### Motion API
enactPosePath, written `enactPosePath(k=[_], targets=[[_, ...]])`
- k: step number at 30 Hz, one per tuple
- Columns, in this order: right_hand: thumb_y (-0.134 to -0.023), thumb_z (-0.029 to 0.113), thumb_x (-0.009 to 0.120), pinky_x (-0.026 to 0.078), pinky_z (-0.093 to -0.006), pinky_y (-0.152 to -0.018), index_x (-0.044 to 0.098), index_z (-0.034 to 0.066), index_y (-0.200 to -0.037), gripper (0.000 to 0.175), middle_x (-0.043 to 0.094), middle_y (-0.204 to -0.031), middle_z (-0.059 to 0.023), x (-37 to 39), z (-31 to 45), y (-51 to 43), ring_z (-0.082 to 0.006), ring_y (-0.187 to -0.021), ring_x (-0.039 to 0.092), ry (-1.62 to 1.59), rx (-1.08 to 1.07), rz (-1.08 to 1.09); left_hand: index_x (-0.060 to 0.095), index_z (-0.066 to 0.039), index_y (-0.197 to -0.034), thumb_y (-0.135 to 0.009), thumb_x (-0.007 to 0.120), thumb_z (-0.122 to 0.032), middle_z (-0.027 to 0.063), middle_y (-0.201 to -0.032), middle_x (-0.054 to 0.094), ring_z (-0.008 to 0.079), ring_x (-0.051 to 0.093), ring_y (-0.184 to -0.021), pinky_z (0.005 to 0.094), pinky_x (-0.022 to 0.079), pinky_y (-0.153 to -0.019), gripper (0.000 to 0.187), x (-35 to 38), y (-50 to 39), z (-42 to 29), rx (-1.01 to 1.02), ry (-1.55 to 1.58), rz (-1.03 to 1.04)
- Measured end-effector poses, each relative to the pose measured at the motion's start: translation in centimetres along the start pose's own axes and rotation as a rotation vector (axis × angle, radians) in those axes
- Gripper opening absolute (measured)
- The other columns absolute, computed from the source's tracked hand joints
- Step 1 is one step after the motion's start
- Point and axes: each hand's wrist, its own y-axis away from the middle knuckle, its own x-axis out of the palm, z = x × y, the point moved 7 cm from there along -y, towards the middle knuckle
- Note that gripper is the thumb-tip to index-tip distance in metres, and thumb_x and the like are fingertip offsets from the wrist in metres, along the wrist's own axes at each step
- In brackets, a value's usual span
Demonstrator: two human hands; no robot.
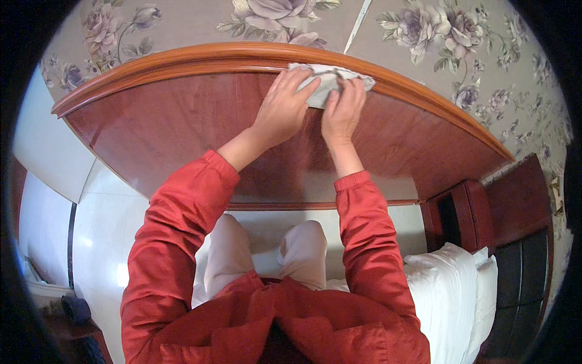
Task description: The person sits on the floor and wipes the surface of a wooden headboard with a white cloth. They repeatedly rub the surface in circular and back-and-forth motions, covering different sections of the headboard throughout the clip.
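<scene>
A crumpled white cloth lies against the upper edge of a reddish-brown wooden panel, just under its lighter orange-brown curved moulding. My left hand presses on the cloth's left part, fingers spread a little and pointing up. On the cloth's right part rests my right hand, its fingers bent over the fabric. Both hands touch the same cloth, a short gap apart. Part of the cloth is hidden under the fingers.
Floral wallpaper rises behind the panel. At the right stand a dark red nightstand, white bedding and a dark padded headboard. Pale floor tiles show at the left, near a dark item on a brown surface.
</scene>
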Motion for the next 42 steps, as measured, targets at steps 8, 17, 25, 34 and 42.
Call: enactPosePath(k=[8,17,25,34,42], targets=[[-0.088,0.010,0.052,0.027,-0.0502,-0.105,0.042,-0.0088,-0.116,0.035,0.038,-0.128,-0.0314,-5.5,-12.0,-0.9,-0.0456,-0.122,0.036,0.209,0.182,-0.178,0.053,-0.007,-0.128,-0.079,0.059,-0.001,0.0170,-0.137,0.042,0.0375,0.036,-0.132,0.0500,0.025,-0.113,0.050,0.0,4.2,-0.3,-0.092,0.060,0.133],[-0.087,0.006,0.048,0.028,-0.0507,-0.103,0.039,-0.0147,-0.116,0.037,0.042,-0.121,-0.0362,-10.7,-23.6,-1.8,-0.0480,-0.117,0.040,0.358,0.482,-0.201,0.055,-0.006,-0.125,-0.078,0.060,-0.002,0.0192,-0.135,0.042,0.0404,0.037,-0.130,0.0500,0.027,-0.111,0.047,3.5,10.9,-3.2,-0.230,0.248,0.239],[-0.079,-0.009,0.049,0.057,-0.0363,-0.068,0.037,0.0015,-0.106,0.031,0.055,-0.101,-0.0150,-14.2,-35.8,-3.0,-0.0251,-0.079,0.063,-0.334,0.707,-0.409,0.059,-0.007,-0.120,-0.078,0.061,0.001,0.0187,-0.137,0.042,0.0390,0.038,-0.129,0.0460,0.034,-0.107,0.043,4.8,17.4,-2.5,-0.473,0.370,0.342],[-0.081,-0.005,0.054,0.053,-0.0355,-0.079,0.057,-0.0022,-0.104,0.023,0.063,-0.102,-0.0160,-19.5,-35.9,-3.6,-0.0237,-0.088,0.065,-0.304,0.805,-0.819,0.063,-0.009,-0.115,-0.081,0.061,0.000,0.0163,-0.133,0.046,0.0360,0.042,-0.125,0.0421,0.036,-0.104,0.036,3.8,22.5,-1.5,-0.700,0.435,0.267],[-0.084,0.002,0.053,0.028,-0.0432,-0.103,0.056,0.0033,-0.118,0.034,0.055,-0.121,-0.0185,-11.3,-19.3,-5.9,-0.0322,-0.118,0.046,0.486,-0.062,-0.082,0.063,-0.010,-0.114,-0.081,0.062,-0.001,0.0154,-0.132,0.047,0.0348,0.044,-0.123,0.0418,0.037,-0.103,0.034,4.5,24.8,-1.2,-0.796,0.490,0.274]])
